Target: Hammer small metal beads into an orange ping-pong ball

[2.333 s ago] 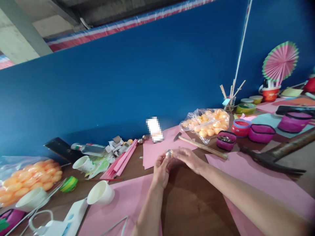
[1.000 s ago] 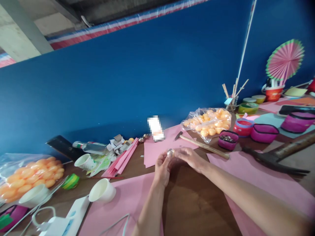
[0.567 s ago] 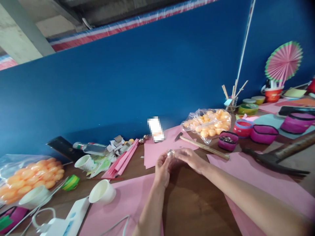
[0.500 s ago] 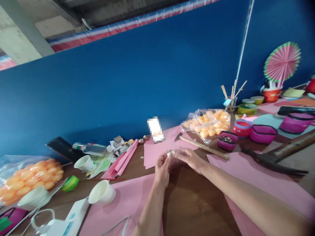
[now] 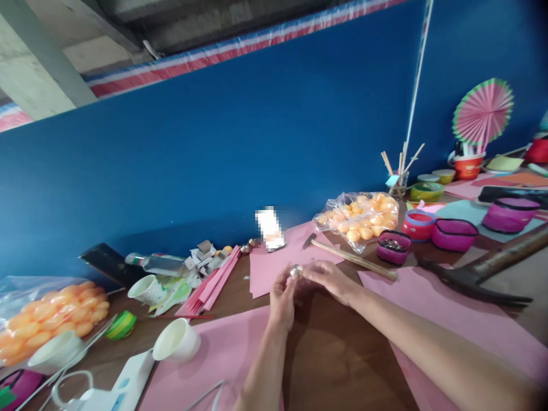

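A small shiny silver ball [image 5: 295, 270] is held up between my two hands, over the brown table near the centre. My left hand [image 5: 282, 294] pinches it from the left and below, with thumb and finger closed on it. From the right, my right hand [image 5: 327, 278] reaches in with its fingers together, and the fingertips meet the ball's side. Whether the ball has a slit or hole is too small to make out. Similar silver balls [image 5: 247, 246] lie farther back on the table. Pink paper [image 5: 269, 277] lies just behind my hands.
A small hammer [image 5: 351, 257] lies behind my right hand, and a larger claw hammer [image 5: 479, 279] is at the right. Bags of orange balls [image 5: 363, 217] stand on both sides. White cups [image 5: 177, 341], a power strip [image 5: 132, 377] and purple pouches [image 5: 393, 248] surround the work area.
Both hands stay together on the silver ball, with only slight finger movement; more of the ball shows now. The view has shifted slightly.
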Action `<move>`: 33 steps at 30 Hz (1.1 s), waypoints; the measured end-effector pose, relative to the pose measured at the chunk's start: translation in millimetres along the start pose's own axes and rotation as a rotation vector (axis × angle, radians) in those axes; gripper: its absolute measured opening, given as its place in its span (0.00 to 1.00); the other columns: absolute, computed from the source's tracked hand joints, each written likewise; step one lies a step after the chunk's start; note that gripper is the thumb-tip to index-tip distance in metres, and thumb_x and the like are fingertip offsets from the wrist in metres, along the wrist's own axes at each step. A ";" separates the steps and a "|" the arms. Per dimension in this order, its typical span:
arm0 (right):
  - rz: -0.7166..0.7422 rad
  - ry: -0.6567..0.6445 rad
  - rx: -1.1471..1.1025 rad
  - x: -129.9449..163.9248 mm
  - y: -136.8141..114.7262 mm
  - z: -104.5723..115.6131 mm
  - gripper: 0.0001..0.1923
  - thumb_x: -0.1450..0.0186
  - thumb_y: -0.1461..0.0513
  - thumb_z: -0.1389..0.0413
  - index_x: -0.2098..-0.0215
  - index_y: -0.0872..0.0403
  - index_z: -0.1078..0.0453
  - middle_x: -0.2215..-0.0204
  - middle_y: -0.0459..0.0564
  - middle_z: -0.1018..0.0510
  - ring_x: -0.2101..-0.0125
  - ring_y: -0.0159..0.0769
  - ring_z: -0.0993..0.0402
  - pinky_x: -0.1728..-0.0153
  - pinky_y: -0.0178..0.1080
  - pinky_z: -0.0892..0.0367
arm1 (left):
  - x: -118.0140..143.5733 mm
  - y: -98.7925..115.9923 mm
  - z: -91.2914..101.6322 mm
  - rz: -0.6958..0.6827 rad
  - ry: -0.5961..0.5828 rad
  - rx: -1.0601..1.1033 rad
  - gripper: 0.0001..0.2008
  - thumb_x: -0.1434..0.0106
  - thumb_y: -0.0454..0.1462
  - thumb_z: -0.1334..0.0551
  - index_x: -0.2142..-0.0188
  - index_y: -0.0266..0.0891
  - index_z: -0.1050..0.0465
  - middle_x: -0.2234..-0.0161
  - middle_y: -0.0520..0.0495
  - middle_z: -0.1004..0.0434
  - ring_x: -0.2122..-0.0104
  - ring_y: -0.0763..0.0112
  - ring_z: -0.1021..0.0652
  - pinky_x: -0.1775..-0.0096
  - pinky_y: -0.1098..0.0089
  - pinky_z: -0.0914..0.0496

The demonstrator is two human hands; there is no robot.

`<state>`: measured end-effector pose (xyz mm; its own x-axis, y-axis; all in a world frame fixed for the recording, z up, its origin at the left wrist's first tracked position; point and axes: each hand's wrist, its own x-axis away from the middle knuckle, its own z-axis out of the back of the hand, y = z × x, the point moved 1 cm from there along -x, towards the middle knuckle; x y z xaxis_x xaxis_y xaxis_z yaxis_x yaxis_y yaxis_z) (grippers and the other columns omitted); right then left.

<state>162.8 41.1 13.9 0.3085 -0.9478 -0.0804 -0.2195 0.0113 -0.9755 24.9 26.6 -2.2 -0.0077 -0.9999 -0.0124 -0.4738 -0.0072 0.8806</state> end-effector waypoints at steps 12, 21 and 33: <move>0.004 0.017 0.008 -2.4 2.5 -0.4 0.15 0.48 0.53 0.43 0.73 0.58 0.32 0.74 0.46 0.27 0.72 0.33 0.32 0.66 0.36 0.39 | -1.6 -2.4 0.2 -0.011 -0.003 -0.048 0.24 0.47 0.39 0.39 0.50 0.38 0.36 0.54 0.40 0.28 0.55 0.61 0.28 0.53 0.61 0.35; 0.033 0.027 -0.003 -4.7 11.1 2.0 0.12 0.47 0.55 0.43 0.74 0.57 0.35 0.74 0.46 0.27 0.71 0.33 0.32 0.66 0.36 0.39 | -1.0 -4.5 1.3 -0.008 0.027 -0.081 0.26 0.49 0.40 0.38 0.50 0.39 0.36 0.60 0.41 0.25 0.60 0.62 0.25 0.58 0.63 0.32; 0.052 0.022 -0.081 -4.4 6.1 -1.5 0.12 0.48 0.56 0.41 0.73 0.57 0.34 0.75 0.45 0.28 0.71 0.32 0.32 0.65 0.37 0.38 | 0.8 -2.0 -1.6 -0.012 0.018 -0.096 0.25 0.48 0.40 0.38 0.49 0.39 0.36 0.57 0.41 0.26 0.57 0.61 0.27 0.56 0.63 0.33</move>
<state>158.7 44.8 8.6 0.2743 -0.9535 -0.1249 -0.3088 0.0357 -0.9505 27.3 25.8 -3.2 0.0134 -0.9998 -0.0154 -0.3873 -0.0194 0.9218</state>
